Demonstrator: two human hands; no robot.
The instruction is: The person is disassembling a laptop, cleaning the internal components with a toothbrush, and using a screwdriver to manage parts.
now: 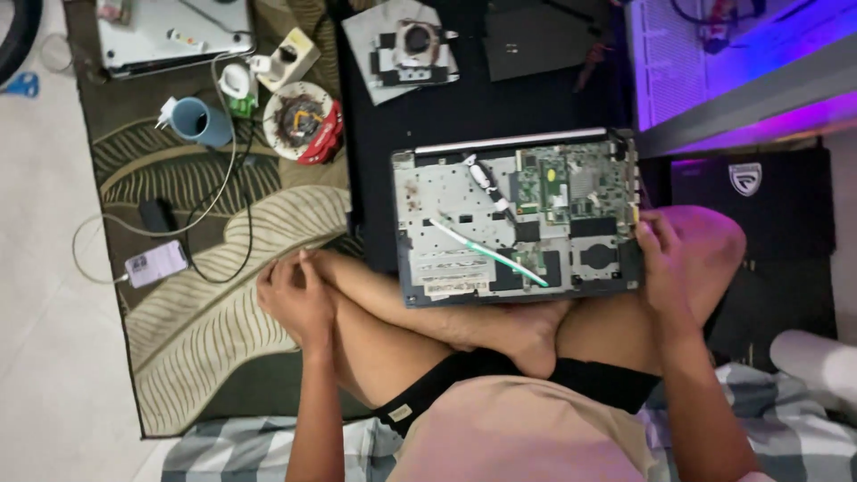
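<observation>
An opened laptop chassis [446, 201] with its bare metal frame and green circuit board [558, 183] rests on my crossed legs. A toothbrush [486, 253] with a white and green handle lies slantwise across it. My right hand [662, 259] grips the chassis at its right edge. My left hand [295, 295] rests on my left knee, fingers curled, holding nothing that I can see.
A leaf-patterned rug [223, 295] lies to the left, carrying a phone on a cable [156, 263], a blue cup [201, 122], a round dish with small parts [302, 122], a white plug adapter [287, 58]. A fan part on paper [411, 45] sits on a black mat.
</observation>
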